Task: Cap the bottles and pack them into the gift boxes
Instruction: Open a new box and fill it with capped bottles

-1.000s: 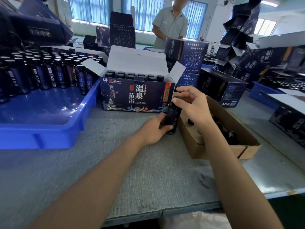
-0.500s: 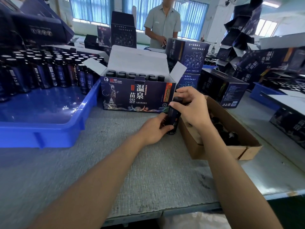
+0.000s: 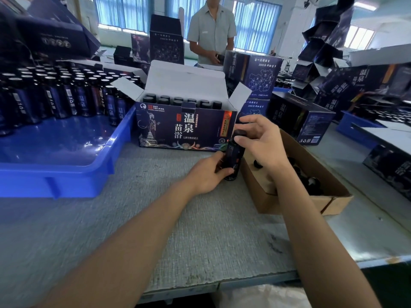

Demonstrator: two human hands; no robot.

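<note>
Head view, one item in hand. Bottle (image 3: 232, 160): small, dark, labelled, upright on the desk (image 3: 178, 218), just in front of the right end of the open gift box (image 3: 186, 127) and beside the brown carton (image 3: 278, 203) of loose caps (image 3: 311, 183). Cap (image 3: 239, 132): black, sitting on the bottle's neck; whether it is fully seated cannot be told.

Handling, by judgement: light, rigid and smooth-sided, likely slippery on the label. The base is narrow, so it would tip easily. It is best held low round the body while the cap is taken by its rim.

Left hand (image 3: 206, 172): forearm stretched across the desk, fingers (image 3: 225, 172) curled round the bottle's lower body.

Right hand (image 3: 262, 143): above the carton, wrist bent, thumb and forefinger pinching the cap, remaining fingers spread and lifted clear.

Gift box: flaps up, rows of capped bottles inside; free space at the right end is hard to judge.

Blue tray (image 3: 66, 174), left: ranks of stock bottles (image 3: 55, 96) with pale tops — apparently awaiting caps.
</note>
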